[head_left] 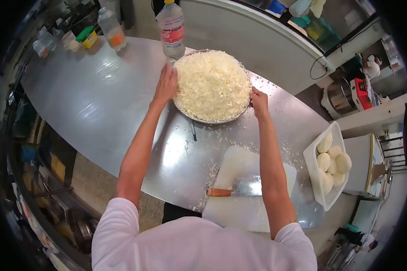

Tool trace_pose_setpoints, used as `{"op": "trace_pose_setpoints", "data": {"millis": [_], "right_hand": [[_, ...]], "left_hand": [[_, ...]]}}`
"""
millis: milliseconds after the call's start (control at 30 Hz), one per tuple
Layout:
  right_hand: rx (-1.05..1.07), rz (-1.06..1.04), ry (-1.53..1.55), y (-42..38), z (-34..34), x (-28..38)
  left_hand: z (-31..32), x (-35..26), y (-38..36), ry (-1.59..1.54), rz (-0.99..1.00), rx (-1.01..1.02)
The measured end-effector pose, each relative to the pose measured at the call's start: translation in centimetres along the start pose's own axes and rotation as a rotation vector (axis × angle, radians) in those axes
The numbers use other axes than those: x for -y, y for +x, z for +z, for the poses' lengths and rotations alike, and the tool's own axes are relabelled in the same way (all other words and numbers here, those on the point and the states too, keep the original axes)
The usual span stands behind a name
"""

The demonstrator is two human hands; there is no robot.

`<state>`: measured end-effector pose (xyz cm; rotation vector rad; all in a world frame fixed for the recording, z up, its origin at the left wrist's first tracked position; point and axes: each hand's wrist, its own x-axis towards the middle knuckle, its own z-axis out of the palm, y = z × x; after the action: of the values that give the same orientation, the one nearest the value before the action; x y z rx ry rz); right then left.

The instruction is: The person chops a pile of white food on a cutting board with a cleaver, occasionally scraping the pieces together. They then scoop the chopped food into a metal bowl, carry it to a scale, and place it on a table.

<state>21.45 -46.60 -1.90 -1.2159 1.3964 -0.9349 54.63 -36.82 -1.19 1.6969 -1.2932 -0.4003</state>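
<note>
A wide metal bowl (215, 122) stands on the table, heaped high with finely chopped pale food (212, 86). My left hand (167, 84) lies against the bowl's left side with its fingers stretched out. On the opposite side, my right hand (259, 100) is closed on the bowl's edge; its fingertips are partly hidden. Nearer my body lies a white cutting board (233, 214) with a broad-bladed knife (219, 192) on it, its wooden handle to the left. My right forearm covers part of the blade. Pale crumbs are scattered around the bowl and board.
A large bottle (172, 31) stands right behind the bowl. Another bottle (111, 29) and a yellow tub with a green lid (87, 37) are at the far left. A white basket (313, 165) of round pale pieces sits at the right edge of the metal table (99, 95).
</note>
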Motion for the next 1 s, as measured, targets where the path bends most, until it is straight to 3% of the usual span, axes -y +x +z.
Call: {"op": "trace_pose_setpoints", "data": {"millis": [33,100,267,333,433,500,633,700,733,800,900,1000], "right_hand": [[0.005,-0.007,0.004,-0.5,0.3,0.1],[0.036,-0.009,-0.010,-0.5,0.2,-0.1],[-0.021,0.030,-0.020,1.0,0.6,-1.4],[-0.008,-0.085,-0.043,2.9,0.4,-3.8],[0.010,-0.003,-0.029,0.7,0.7,-0.1],[0.018,0.043,-0.017,0.5,0.7,0.7],[0.055,0.017,-0.004,0.9,0.6,0.5],[0.035,-0.044,0.043,-0.1,0.7,0.3],[0.051,-0.054,0.066,-0.9,0.4,-0.1],[0.065,-0.059,0.090,-3.4,-0.1,-0.5],[0.073,0.007,0.022,-9.0,-0.9,-0.1],[0.150,0.192,0.015,-10.5,-3.4,-1.0]], "left_hand": [[0.6,-0.5,1.8,-0.011,0.005,0.002],[1.6,-2.6,4.7,0.219,-0.068,0.230],[3.6,-6.5,10.3,0.068,0.043,0.442],[5.1,-6.2,14.0,0.028,0.076,0.486],[7.9,-5.0,16.9,0.076,0.070,0.579],[8.9,-6.4,16.6,-0.114,-0.064,1.025],[9.8,-9.9,16.5,-0.138,0.004,1.229],[8.0,-12.5,15.2,-0.120,0.266,1.094],[6.6,-13.2,14.5,-0.117,0.262,1.102],[2.9,-13.2,13.0,-0.189,0.457,0.824],[-2.2,-9.7,9.6,-0.144,0.364,0.475],[-4.0,-2.3,6.2,-0.154,0.174,0.141]]}}
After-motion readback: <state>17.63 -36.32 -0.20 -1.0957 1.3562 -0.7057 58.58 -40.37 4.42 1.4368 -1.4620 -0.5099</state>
